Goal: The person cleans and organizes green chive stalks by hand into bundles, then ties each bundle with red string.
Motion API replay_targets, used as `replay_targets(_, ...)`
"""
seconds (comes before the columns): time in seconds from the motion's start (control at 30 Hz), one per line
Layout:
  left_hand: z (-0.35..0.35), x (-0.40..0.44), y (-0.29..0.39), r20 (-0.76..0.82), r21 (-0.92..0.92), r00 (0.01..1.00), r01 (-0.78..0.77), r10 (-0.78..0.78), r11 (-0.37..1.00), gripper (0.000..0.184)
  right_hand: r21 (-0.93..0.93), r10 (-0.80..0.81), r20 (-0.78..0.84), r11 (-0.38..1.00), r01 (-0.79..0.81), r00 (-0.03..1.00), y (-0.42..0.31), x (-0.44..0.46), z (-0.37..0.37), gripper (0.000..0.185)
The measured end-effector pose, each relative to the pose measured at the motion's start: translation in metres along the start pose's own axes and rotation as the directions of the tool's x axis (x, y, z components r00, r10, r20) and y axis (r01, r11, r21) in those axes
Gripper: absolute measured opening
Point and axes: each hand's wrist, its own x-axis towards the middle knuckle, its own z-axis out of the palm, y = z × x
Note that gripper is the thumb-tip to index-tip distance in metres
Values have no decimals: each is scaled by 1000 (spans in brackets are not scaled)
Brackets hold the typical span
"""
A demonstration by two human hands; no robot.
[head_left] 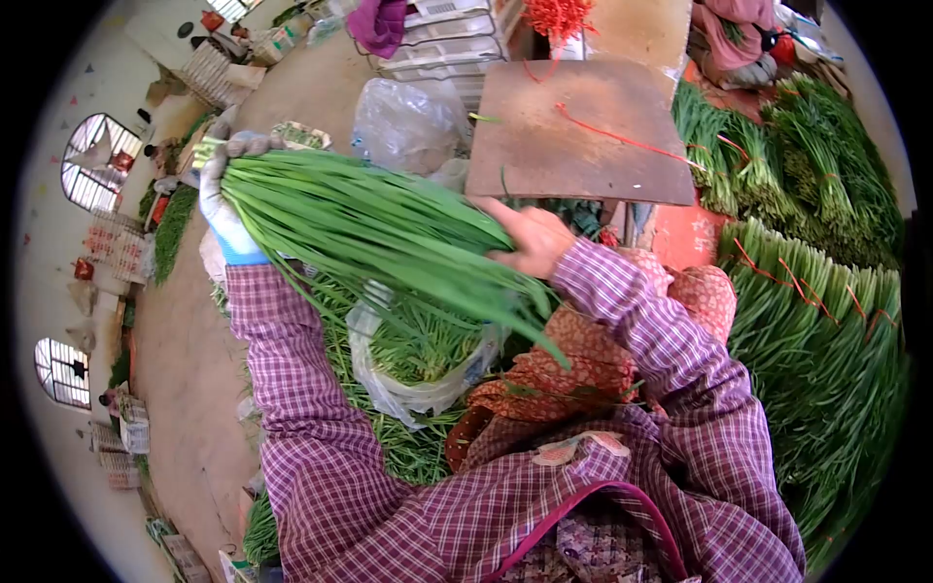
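Observation:
A long bunch of green garlic chives point(360, 204) stretches across the middle of the view. My left hand point(225, 185), in a pale, dirt-stained glove with a blue cuff, is closed around its whitish stem ends. My bare right hand point(535, 238) is at the leafy end, index finger and thumb apart against the leaves; its other fingers are partly hidden. Some leaf tips hang past that hand and look blurred. Below the bunch, a clear plastic bag point(418, 398) holds loose green leaves.
A brown board point(583, 131) with red ties point(622, 138) stands ahead. Tied chive bundles point(816, 389) are piled on the right. Stacked white crates point(437, 44) and a plastic bag point(408, 121) are beyond the bunch. Another person point(743, 49) sits at the upper right.

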Motion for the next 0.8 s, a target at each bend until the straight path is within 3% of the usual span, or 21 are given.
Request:
replay_targets(0.03, -12, 5, 14, -68, 55, 994, -88, 92, 995, 23, 37, 54, -28, 998, -53, 998, 18, -10, 10, 67)
replay_targets(0.1, -15, 3, 29, -200, 154, 959, -174, 203, 973, 20, -280, 137, -94, 947, -158, 986, 58, -32, 27, 49)
replay_targets(0.13, -22, 3, 34, -159, 152, 963, -193, 217, 969, 20, -333, 294, 78, 908, -253, 953, 69, -33, 20, 44)
replay_targets(0.17, -33, 3, 38, -118, 149, 966, -213, 231, 966, 20, -383, 350, 90, 876, -292, 932, 76, -38, 16, 39)
replay_targets(0.23, -32, -2, 36, -127, 164, 959, -231, 253, 959, 22, -267, 163, -152, 943, -200, 975, 84, -41, 7, 30)
replay_targets(0.33, -33, -4, 26, -50, 158, 974, -210, 221, 965, 26, -237, 184, -266, 939, -250, 946, 49, -19, -26, 25)
replay_targets(0.4, -29, -5, 18, 25, 141, 984, -180, 178, 973, 28, -93, -73, -406, 995, 38, 911, 5, -1, -44, 22)
replay_targets(0.43, -22, -7, 12, 33, 136, 987, -161, 158, 978, 29, -95, -124, -439, 991, 92, 890, -10, 8, -44, 21)
replay_targets(0.53, -6, -8, 2, 89, 111, 990, -120, 110, 987, 30, 137, -229, -447, 938, 319, 865, -56, 34, -40, 18)
replay_targets(0.63, 4, -7, -4, 141, 115, 987, -92, 75, 989, 33, 318, -192, -419, 885, 341, 888, -82, 50, -32, 17)
replay_targets(0.73, 18, -7, -15, 153, 43, 987, -64, 56, 997, 34, 406, -106, -378, 874, 268, 920, -96, 57, -25, 19)
replay_targets(0.8, 21, -6, -16, 183, 102, 982, -60, 41, 993, 34, 401, -98, -374, 880, 256, 922, -98, 60, -22, 21)
